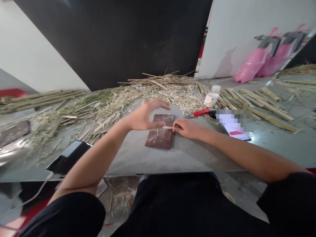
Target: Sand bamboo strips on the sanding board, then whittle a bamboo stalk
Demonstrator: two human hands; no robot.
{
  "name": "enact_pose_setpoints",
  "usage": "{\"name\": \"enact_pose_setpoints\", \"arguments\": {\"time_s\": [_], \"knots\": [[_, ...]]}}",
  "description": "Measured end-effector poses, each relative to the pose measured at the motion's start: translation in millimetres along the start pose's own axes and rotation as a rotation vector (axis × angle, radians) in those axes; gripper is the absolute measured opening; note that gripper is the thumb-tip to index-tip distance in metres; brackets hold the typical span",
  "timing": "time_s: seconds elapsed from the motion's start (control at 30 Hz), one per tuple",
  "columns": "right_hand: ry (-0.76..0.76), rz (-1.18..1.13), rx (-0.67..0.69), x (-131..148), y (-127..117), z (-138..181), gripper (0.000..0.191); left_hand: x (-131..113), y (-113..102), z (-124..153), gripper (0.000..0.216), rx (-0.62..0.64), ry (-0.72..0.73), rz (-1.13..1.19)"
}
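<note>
My right hand [184, 128] pinches one end of a short pale strip [168, 127], which looks like split cane or bamboo. The strip points left above a flat brown slab [160, 141] with a shiny, creased surface like plastic wrap. Opposite it, my left hand [145, 117] is spread open, its fingers raised and slightly blurred. Its thumb tip comes close to the strip's free end; whether they touch I cannot tell. Under the slab lies a grey cloth-like mat [138, 161]. A red-handled knife or cutter [201, 112] rests just beyond my right hand.
Heaps of pale shavings [158, 89] spread along the back. Split stalks [266, 102] and a white bottle [211, 96] are at right, near a lit phone [233, 126]. A dark device with a cable [70, 156] lies by my left forearm. Pink spray bottles [253, 64] stand at back right.
</note>
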State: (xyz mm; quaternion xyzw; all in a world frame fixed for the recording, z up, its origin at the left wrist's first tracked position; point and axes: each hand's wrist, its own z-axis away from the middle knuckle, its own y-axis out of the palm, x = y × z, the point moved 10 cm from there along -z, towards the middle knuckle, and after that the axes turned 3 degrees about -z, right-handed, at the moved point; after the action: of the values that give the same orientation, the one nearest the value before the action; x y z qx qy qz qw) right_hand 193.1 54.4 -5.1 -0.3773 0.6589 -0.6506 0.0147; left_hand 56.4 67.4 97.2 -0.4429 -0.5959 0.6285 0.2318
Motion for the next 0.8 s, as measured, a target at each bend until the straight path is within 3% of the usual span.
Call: {"name": "enact_pose_setpoints", "arguments": {"time_s": [0.17, 0.23, 0.33, 0.47, 0.57, 0.7, 0.8], "knots": [[0.171, 0.065, -0.02, 0, 2, -5, 0.027, 34, 87, 4, 0.105, 0.231, -0.124, -0.04], [0.197, 0.045, -0.017, -1, 2, -7, 0.03, 47, 105, 5, 0.11, 0.241, -0.159, -0.05], [0.281, -0.333, 0.1, -15, 9, -5, 0.034, 53, 111, 7, 0.113, 0.227, -0.171, -0.048], [0.397, -1.054, 0.581, -8, 38, 15, 0.027, 50, 107, 9, 0.119, 0.2, -0.195, -0.066], [0.405, -1.23, 0.719, -1, 39, 23, 0.028, 48, 107, 9, 0.115, 0.174, -0.217, -0.093], [0.382, -1.11, 0.654, -6, 43, 18, 0.029, 43, 110, 9, 0.11, 0.154, -0.219, -0.11], [0.311, -0.659, 0.346, -27, 29, 2, 0.036, 41, 111, 8, 0.108, 0.157, -0.228, -0.112]]}}
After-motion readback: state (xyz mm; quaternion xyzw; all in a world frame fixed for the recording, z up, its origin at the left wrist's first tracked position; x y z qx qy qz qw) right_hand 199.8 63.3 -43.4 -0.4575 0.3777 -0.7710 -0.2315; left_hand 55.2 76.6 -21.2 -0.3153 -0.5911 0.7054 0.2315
